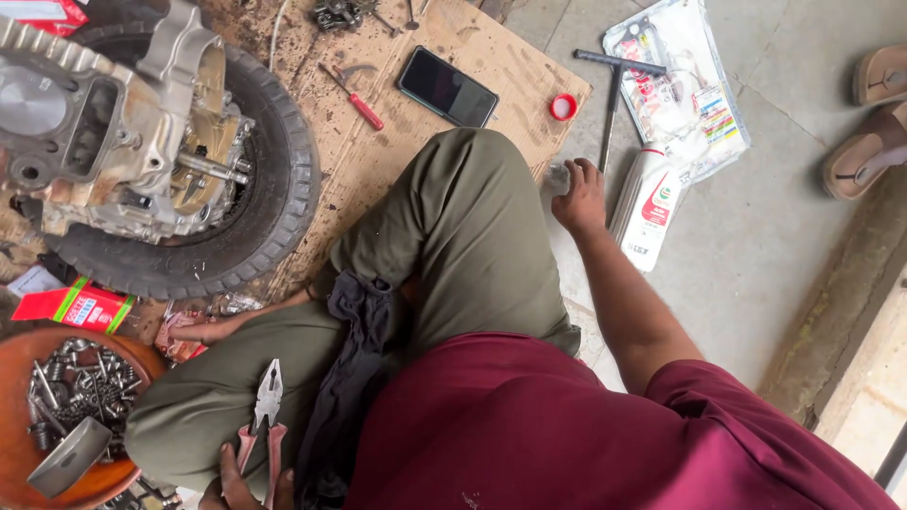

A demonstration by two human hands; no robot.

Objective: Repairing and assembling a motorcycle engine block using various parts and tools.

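From the head camera, a person is being seen seated on the floor with legs folded, in olive trousers and a maroon shirt. A pair of pliers (265, 416) with red handles is being gripped by the left hand (234, 484) at the lower edge of the picture; the fingers are being wrapped round the handles, and the steel nose is being rested up along the left thigh. The right hand (580, 196) is being stretched out to the concrete floor beside the right knee, its fingers being curled down onto something small and pale that cannot be told. Just beside that hand a white bottle (648, 210) is being kept lying on its side, its red cap (564, 107) being left apart on the corner of the cardboard sheet (491, 47). A clear plastic packet (685, 85) holding pale gaskets and small parts is being overlapped by the bottle's top, and a black T-handled wrench (612, 94) is lying next to it. At the lower left a round brown bowl (14, 397) is being filled with bolts, nuts and springs, and a grey metal piece (68, 458) is lying across them. Near it a red carton (77, 306) is lying. An engine block (113, 132) is being propped on a tyre (283, 189) on the cardboard, where a red screwdriver (354, 97) and a phone (447, 87) are also lying. Two sandals (874, 123) are being left at the far right
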